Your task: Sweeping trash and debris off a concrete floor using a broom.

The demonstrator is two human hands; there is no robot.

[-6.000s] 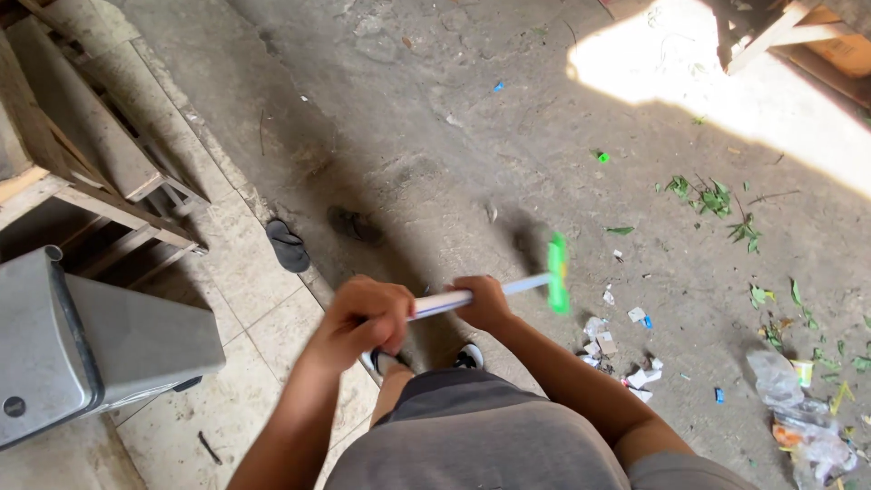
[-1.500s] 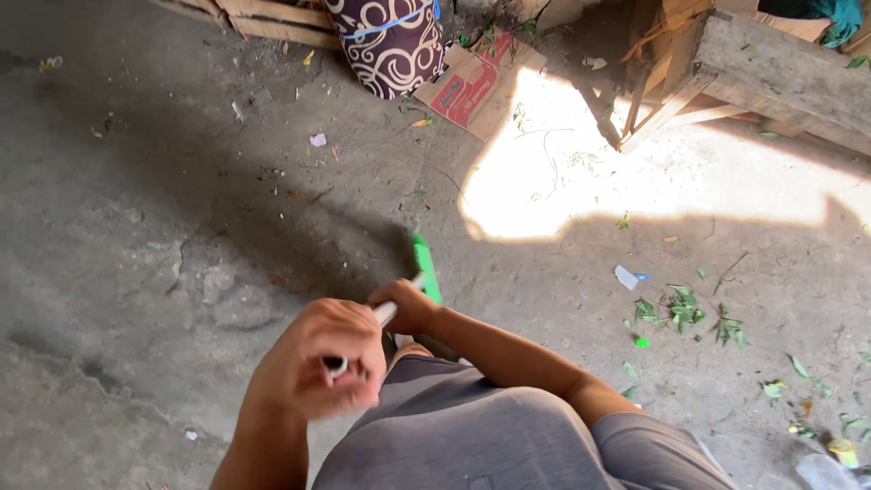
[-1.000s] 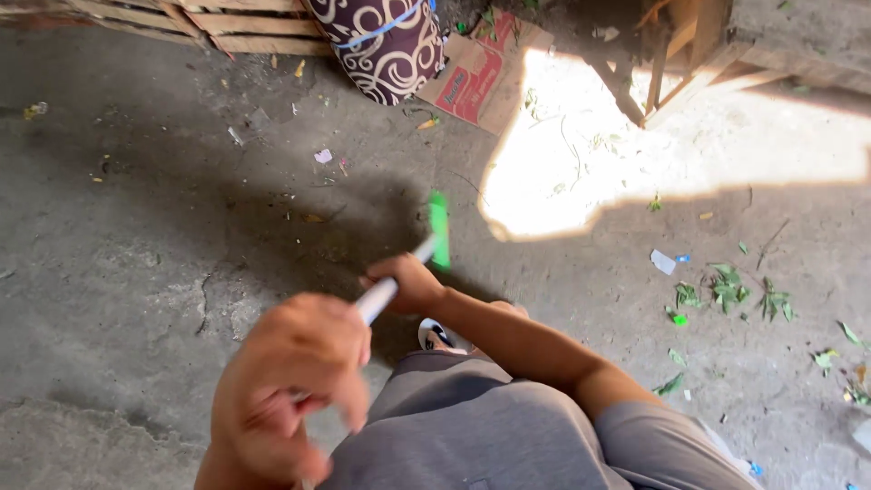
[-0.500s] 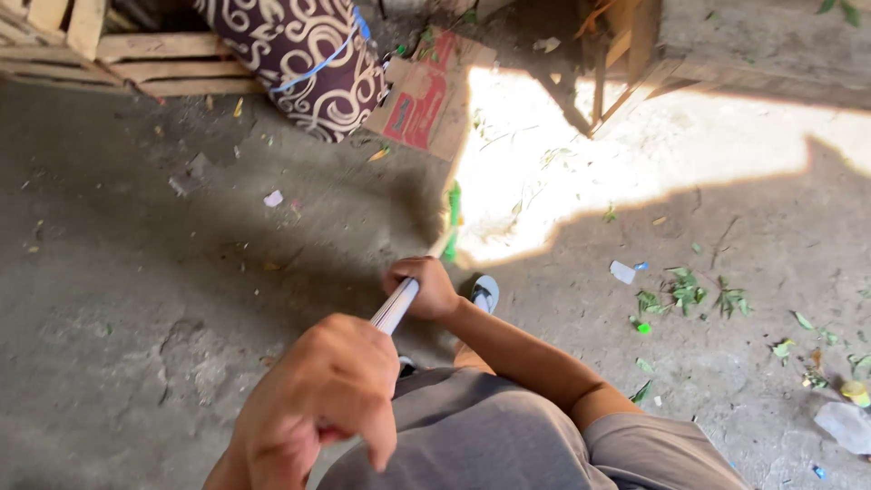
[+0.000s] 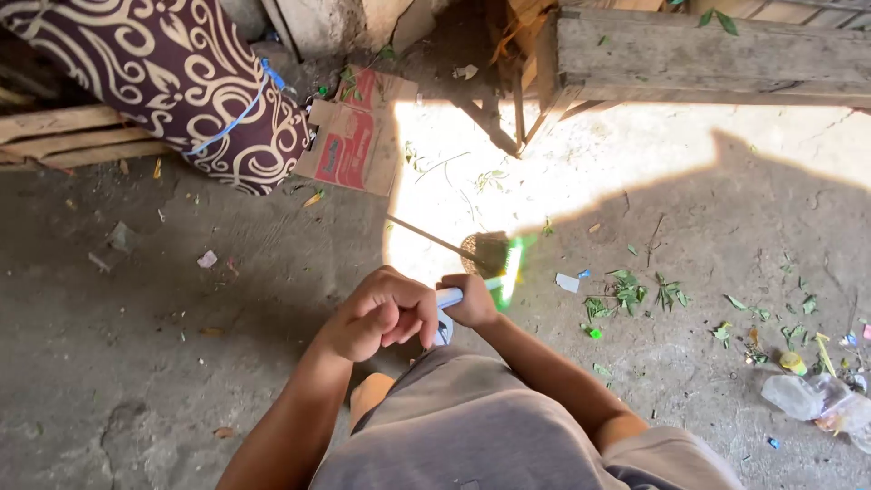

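Note:
Both my hands grip a broom with a white handle (image 5: pixel 451 295) and a bright green head (image 5: pixel 512 270). My left hand (image 5: pixel 381 313) is closed around the near end of the handle. My right hand (image 5: pixel 472 301) holds it a little further along, just behind the head. The green head sits low over the concrete floor (image 5: pixel 136 363) at the edge of a sunlit patch, and its shadow falls on the bright ground. Green leaves (image 5: pixel 635 292) and a paper scrap (image 5: pixel 568 283) lie just right of the head.
A brown sack with cream swirls (image 5: pixel 172 82) leans at the top left beside a flattened red cardboard box (image 5: pixel 349 150). A wooden bench (image 5: pixel 708 54) stands at the top right. Plastic litter (image 5: pixel 812 395) lies at the right edge.
The view has shifted so the sack and cardboard sit lower and larger. The broom head has swung rightwards into the sunlit patch, nearer the leaves. My left hand has drawn close to my right.

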